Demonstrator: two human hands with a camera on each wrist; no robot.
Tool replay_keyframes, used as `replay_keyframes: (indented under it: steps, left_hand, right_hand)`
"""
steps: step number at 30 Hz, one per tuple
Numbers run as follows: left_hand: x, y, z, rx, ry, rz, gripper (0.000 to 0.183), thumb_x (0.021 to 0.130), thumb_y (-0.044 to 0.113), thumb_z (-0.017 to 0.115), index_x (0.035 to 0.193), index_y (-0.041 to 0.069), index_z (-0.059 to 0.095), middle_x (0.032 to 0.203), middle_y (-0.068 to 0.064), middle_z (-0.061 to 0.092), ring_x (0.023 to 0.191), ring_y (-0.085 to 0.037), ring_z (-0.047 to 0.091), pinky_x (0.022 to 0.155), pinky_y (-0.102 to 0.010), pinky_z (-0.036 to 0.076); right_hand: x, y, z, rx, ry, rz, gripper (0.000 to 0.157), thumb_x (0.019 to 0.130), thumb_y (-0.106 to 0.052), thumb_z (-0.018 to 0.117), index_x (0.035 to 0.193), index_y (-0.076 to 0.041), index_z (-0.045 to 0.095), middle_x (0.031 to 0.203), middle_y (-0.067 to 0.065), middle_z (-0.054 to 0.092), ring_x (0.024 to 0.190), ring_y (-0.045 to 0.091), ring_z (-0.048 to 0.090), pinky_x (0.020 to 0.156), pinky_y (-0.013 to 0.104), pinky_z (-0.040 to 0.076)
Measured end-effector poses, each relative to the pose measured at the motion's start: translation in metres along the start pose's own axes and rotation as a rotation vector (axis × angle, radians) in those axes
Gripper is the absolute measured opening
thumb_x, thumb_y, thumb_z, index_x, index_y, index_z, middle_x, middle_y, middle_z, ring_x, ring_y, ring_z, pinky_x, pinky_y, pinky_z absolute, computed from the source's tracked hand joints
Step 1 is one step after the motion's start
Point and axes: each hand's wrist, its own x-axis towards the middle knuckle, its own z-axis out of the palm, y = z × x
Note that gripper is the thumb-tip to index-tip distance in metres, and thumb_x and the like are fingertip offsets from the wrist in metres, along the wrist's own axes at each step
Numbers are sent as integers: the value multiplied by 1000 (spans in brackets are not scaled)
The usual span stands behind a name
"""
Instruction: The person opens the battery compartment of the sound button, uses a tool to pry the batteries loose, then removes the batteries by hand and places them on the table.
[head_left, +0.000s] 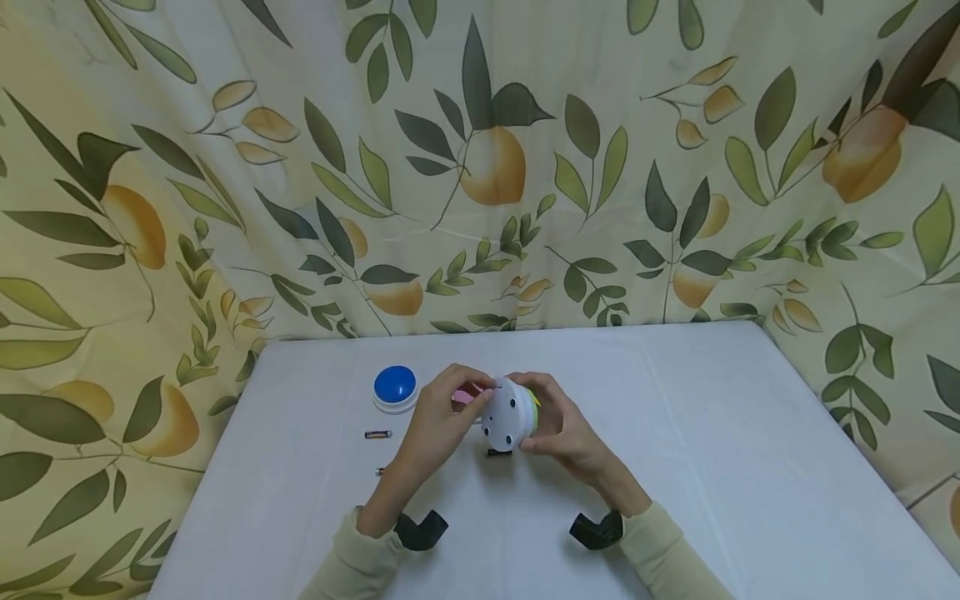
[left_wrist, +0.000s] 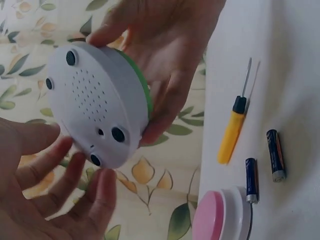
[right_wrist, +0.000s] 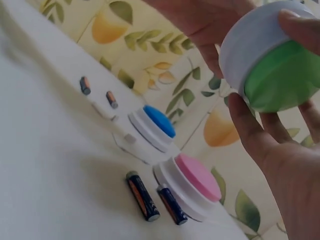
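Note:
A round push-button buzzer [head_left: 498, 415] with a white body and green top is held up by my right hand [head_left: 568, 427], thumb and fingers gripping its rim. Its white underside [left_wrist: 90, 105] faces my left hand, showing small speaker holes, dark round feet and a small screw hole. The green top [right_wrist: 285, 77] is visible in the right wrist view. My left hand [head_left: 438, 415] is at the underside's edge, its fingers [left_wrist: 62, 182] spread and loosely bent; whether the fingertips touch the buzzer I cannot tell.
A blue-topped buzzer [head_left: 394, 387] stands on the white table [head_left: 675, 400] at the left. A pink-topped buzzer [right_wrist: 195, 182] has two batteries [right_wrist: 142, 197] beside it. A yellow screwdriver [left_wrist: 232, 130] lies near them. More batteries [head_left: 378, 434] lie farther left. A patterned curtain [head_left: 480, 275] hangs behind.

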Motion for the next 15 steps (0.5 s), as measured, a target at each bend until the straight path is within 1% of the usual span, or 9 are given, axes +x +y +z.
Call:
replay_keyframes:
  steps: [4, 7, 10, 12, 15]
  left_hand:
    - [1, -4, 2, -62, -26, -106, 21, 102, 27, 70, 121, 22, 67, 119, 0, 67, 107, -18, 64, 82, -26, 63]
    - [2, -7, 3, -136, -62, -181, 26, 102, 30, 69, 125, 19, 64, 122, -5, 66, 108, -22, 65, 79, -29, 64]
    - [5, -11, 4, -226, -105, -231, 33, 102, 31, 68, 131, 15, 60, 126, -10, 64, 111, -23, 65, 80, -32, 65]
    - [6, -14, 4, -305, -138, -254, 38, 103, 31, 67, 134, 12, 58, 130, -14, 61, 112, -24, 66, 83, -35, 65]
    - [9, -19, 5, -410, -192, -282, 43, 105, 32, 64, 140, 9, 55, 136, -17, 57, 116, -26, 66, 87, -39, 64]
  right_hand:
    - [0, -2, 5, -100, 17, -17, 76, 83, 5, 78, 146, -16, 41, 158, 1, 35, 145, 20, 43, 108, 38, 54]
    - [-1, -2, 6, -194, 21, -43, 75, 84, 6, 78, 146, -9, 39, 160, 5, 35, 147, 21, 42, 111, 36, 52]
    - [-1, -4, 6, -296, 25, -72, 74, 84, 5, 80, 145, -6, 39, 160, 8, 37, 147, 18, 43, 115, 35, 48]
    - [-1, -6, 6, -361, 29, -92, 75, 83, 4, 81, 145, -6, 41, 159, 10, 38, 147, 15, 44, 116, 36, 47]
    - [-1, -9, 6, -428, 31, -111, 76, 81, 5, 83, 143, -8, 43, 158, 12, 39, 147, 12, 44, 116, 38, 47]
